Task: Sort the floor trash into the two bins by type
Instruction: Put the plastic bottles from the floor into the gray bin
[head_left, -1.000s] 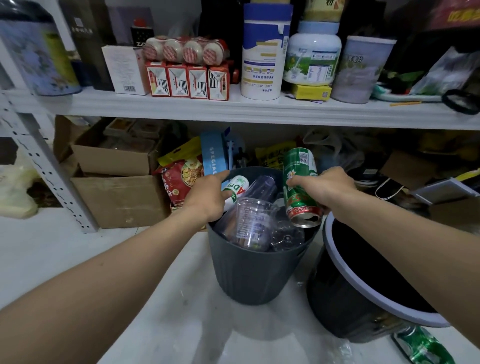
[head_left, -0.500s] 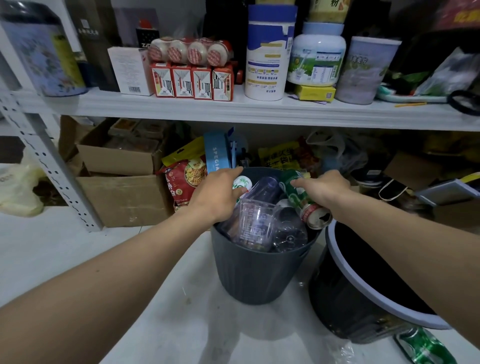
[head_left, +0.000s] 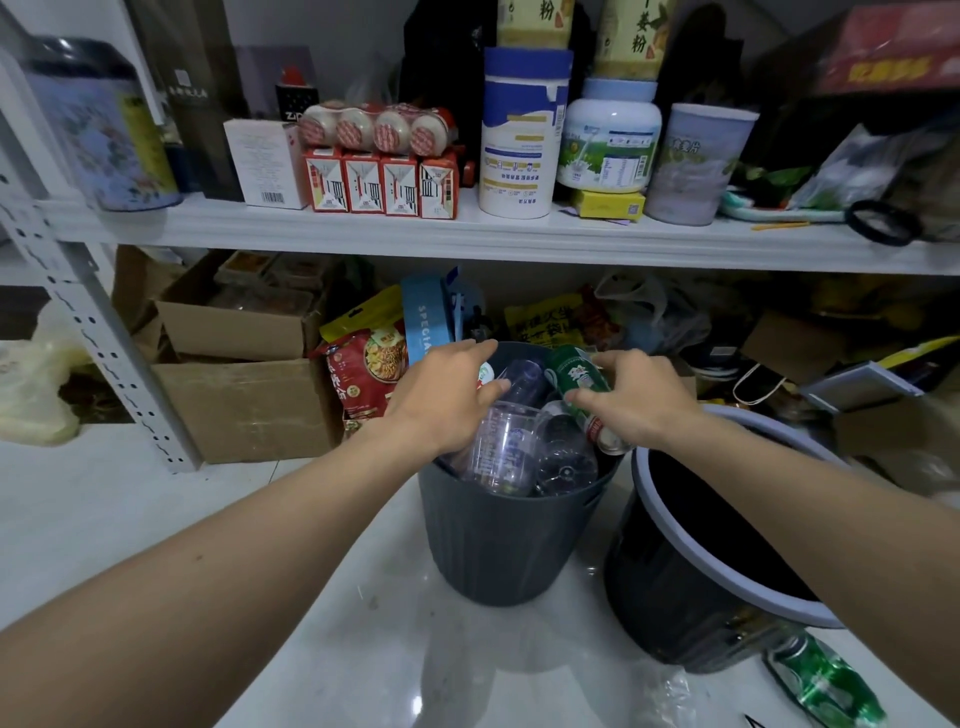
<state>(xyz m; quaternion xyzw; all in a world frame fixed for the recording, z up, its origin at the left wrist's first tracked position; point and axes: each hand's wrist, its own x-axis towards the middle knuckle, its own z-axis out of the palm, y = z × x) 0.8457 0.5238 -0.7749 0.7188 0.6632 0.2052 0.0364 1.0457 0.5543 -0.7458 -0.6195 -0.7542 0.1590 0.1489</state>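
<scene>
A grey ribbed bin (head_left: 498, 545) stands on the pale floor, filled with a clear plastic cup (head_left: 504, 447) and clear bottles (head_left: 563, 457). My right hand (head_left: 634, 400) holds a green drink can (head_left: 574, 376), which lies tilted on the pile at the bin's right rim. My left hand (head_left: 447, 395) reaches over the left rim and pinches a small white bottle with a green label (head_left: 485, 371); most of that bottle is hidden. A black bin with a pale rim (head_left: 670, 613) stands to the right, and what lies inside it is dark.
A crushed green can (head_left: 826, 686) and a clear wrapper (head_left: 670, 691) lie on the floor by the black bin. A white metal shelf (head_left: 467, 234) packed with tins and boxes runs just behind the bins. Cardboard boxes (head_left: 244, 405) and snack bags sit under it.
My right hand has lowered the green can from upright above the grey bin to lying on the pile inside. My left hand has stayed at the left rim with the small bottle.
</scene>
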